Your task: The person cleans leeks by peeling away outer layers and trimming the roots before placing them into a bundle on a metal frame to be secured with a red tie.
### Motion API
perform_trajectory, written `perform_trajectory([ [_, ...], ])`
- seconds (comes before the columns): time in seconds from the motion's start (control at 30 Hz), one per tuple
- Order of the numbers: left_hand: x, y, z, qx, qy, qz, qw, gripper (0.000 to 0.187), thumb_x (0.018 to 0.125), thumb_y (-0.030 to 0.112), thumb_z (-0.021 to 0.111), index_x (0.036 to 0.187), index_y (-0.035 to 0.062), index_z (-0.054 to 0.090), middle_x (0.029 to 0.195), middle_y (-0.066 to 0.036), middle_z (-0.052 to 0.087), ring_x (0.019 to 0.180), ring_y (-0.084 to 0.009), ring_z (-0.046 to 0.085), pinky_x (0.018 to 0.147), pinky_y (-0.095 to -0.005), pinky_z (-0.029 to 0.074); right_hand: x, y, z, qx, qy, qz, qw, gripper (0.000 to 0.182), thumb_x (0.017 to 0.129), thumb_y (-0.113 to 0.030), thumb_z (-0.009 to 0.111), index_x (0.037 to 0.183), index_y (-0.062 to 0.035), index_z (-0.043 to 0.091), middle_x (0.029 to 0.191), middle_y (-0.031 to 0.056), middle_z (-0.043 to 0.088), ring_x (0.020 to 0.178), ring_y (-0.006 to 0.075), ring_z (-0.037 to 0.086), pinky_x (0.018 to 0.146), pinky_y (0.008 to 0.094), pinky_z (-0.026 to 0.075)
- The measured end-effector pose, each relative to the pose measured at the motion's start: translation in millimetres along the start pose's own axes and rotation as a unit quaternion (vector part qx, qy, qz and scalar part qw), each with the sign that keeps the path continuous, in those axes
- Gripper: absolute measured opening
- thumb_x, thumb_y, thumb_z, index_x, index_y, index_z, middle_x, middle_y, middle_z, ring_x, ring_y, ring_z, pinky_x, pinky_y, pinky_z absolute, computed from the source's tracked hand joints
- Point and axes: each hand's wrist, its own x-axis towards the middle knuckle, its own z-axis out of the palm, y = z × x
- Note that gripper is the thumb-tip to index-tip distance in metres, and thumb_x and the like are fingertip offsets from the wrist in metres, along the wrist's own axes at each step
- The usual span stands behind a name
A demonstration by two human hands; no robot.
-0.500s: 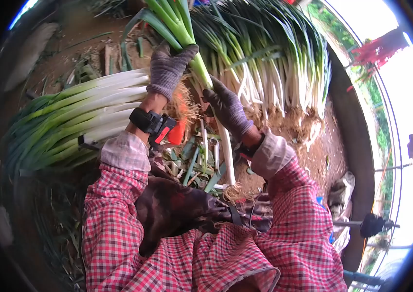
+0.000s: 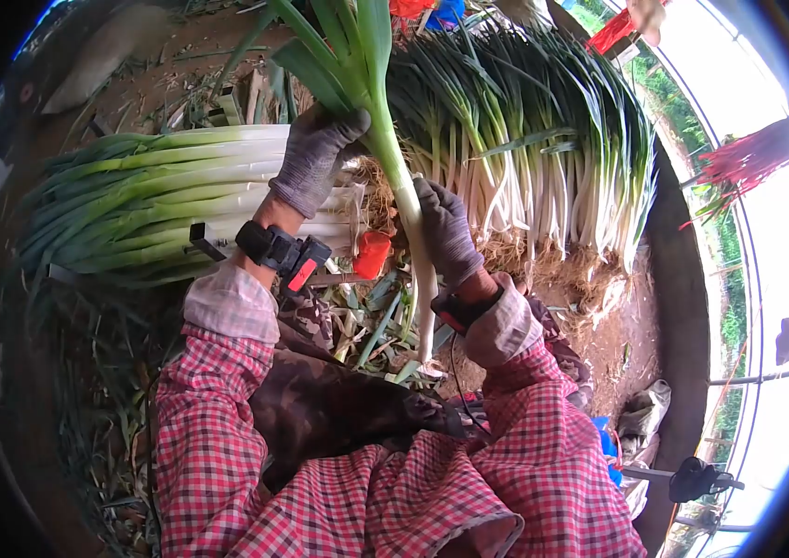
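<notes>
In the head view a long green onion (image 2: 399, 181) is held up at a slant, green leaves at the top and a pale white lower end hanging above the floor. My left hand (image 2: 315, 158), in a grey knitted glove, is closed around it just below the leaves. Lower down, my right hand (image 2: 447, 231), gloved the same way, is closed against the shank from the right; its fingertips are partly hidden. A stacked bunch of green onions (image 2: 180, 191) lies at the left behind my left wrist, white ends toward me.
Many rooted green onions (image 2: 534, 158) stand leaning together at the back right. Trimmed leaves (image 2: 380, 325) litter the ground below my hands. A red-orange object (image 2: 373, 255) sits beside the stacked bunch. A low dark wall (image 2: 682, 307) curves along the right, with a crumpled sack (image 2: 643, 414) near it.
The view has shifted, so the surroundings sit differently in frame. The held onion's lower end has swung slightly left and hangs more upright. Both hands still grip it.
</notes>
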Motion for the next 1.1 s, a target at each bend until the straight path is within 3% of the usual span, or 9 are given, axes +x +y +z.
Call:
perform_trajectory([
  [0.23, 10, 2, 4, -0.198, -0.087, 0.037, 0.976, 0.034, 0.088, 0.017, 0.065, 0.118, 0.0027, 0.055, 0.098, -0.011, 0.065, 0.088, -0.0244, 0.066, 0.083, -0.0373, 0.056, 6, 39, -37, 0.211, 0.16, 0.205, 0.942, 0.021, 0.097, -0.03, 0.05, 0.089, -0.0115, 0.055, 0.059, -0.0043, 0.045, 0.039, 0.0069, 0.034, 0.035, 0.023, 0.028],
  [0.37, 13, 11, -1, -0.213, -0.074, 0.066, 0.972, 0.035, 0.09, 0.016, 0.062, 0.121, 0.0028, 0.053, 0.102, -0.013, 0.064, 0.094, -0.0281, 0.064, 0.087, -0.0448, 0.054, -56, 61, -138, 0.386, 0.005, 0.063, 0.92, 0.015, 0.097, -0.023, 0.047, 0.087, -0.014, 0.052, 0.058, -0.01, 0.042, 0.043, 0.0026, 0.038, 0.037, 0.02, 0.032],
  [0.43, 21, 12, -12, -0.217, -0.077, 0.082, 0.97, 0.035, 0.091, 0.016, 0.061, 0.122, 0.0032, 0.052, 0.103, -0.012, 0.063, 0.094, -0.0275, 0.064, 0.088, -0.0446, 0.053, -84, 54, -178, 0.12, 0.272, 0.032, 0.954, 0.012, 0.095, -0.019, 0.048, 0.083, -0.0187, 0.047, 0.058, -0.0075, 0.032, 0.046, 0.0048, 0.034, 0.04, 0.0219, 0.029],
  [0.6, 35, 19, -24, -0.222, -0.038, 0.113, 0.968, 0.036, 0.09, 0.017, 0.062, 0.122, 0.0045, 0.053, 0.1, -0.01, 0.064, 0.091, -0.0237, 0.063, 0.09, -0.041, 0.052, -152, 53, -347, -0.066, 0.439, 0.044, 0.895, 0.019, 0.091, -0.026, 0.056, 0.102, -0.0134, 0.046, 0.084, 0.0019, 0.041, 0.071, 0.0131, 0.042, 0.06, 0.0271, 0.036],
  [0.77, 40, 17, -38, -0.195, 0.015, 0.121, 0.973, 0.029, 0.088, 0.014, 0.065, 0.114, 0.0037, 0.058, 0.099, -0.007, 0.065, 0.088, -0.0207, 0.064, 0.083, -0.0371, 0.054, -165, 31, -449, -0.507, 0.451, 0.178, 0.713, 0.047, 0.086, -0.033, 0.063, 0.122, -0.0082, 0.046, 0.11, 0.0114, 0.049, 0.097, 0.0213, 0.05, 0.081, 0.0323, 0.042],
  [0.83, 40, 12, -18, -0.156, 0.103, 0.106, 0.977, 0.024, 0.086, 0.011, 0.066, 0.109, 0.0047, 0.062, 0.097, -0.007, 0.065, 0.083, -0.0193, 0.065, 0.074, -0.0348, 0.057, -138, 19, -420, -0.7, 0.337, 0.005, 0.629, 0.058, 0.084, -0.036, 0.066, 0.13, -0.0061, 0.046, 0.12, 0.0151, 0.053, 0.107, 0.0246, 0.053, 0.089, 0.0343, 0.045],
  [0.9, 31, 10, 15, -0.107, 0.127, 0.084, 0.983, 0.027, 0.084, 0.013, 0.069, 0.109, 0.0042, 0.061, 0.09, -0.007, 0.066, 0.071, -0.0188, 0.065, 0.064, -0.0318, 0.057, -102, -23, -253, -0.69, 0.178, -0.135, 0.688, 0.08, 0.083, -0.05, 0.066, 0.143, -0.0078, 0.033, 0.133, 0.0207, 0.05, 0.125, 0.0328, 0.046, 0.098, 0.0389, 0.045],
  [0.97, 37, 4, 33, -0.044, 0.149, 0.084, 0.984, 0.028, 0.083, 0.014, 0.071, 0.108, 0.0047, 0.062, 0.086, -0.005, 0.066, 0.065, -0.0175, 0.064, 0.061, -0.0296, 0.056, -84, -30, -119, -0.338, 0.076, -0.069, 0.936, 0.081, 0.086, -0.047, 0.064, 0.146, -0.0115, 0.023, 0.129, 0.0198, 0.049, 0.115, 0.0294, 0.05, 0.088, 0.036, 0.048],
  [1.1, 48, -29, 55, -0.21, 0.12, 0.111, 0.964, 0.019, 0.084, 0.009, 0.068, 0.1, 0.0024, 0.06, 0.089, -0.008, 0.063, 0.071, -0.0211, 0.063, 0.067, -0.0393, 0.059, -52, 20, -17, -0.107, -0.023, -0.096, 0.989, 0.066, 0.09, -0.03, 0.065, 0.141, -0.0095, 0.029, 0.095, 0.0086, 0.055, 0.079, 0.0152, 0.053, 0.065, 0.0264, 0.049],
])
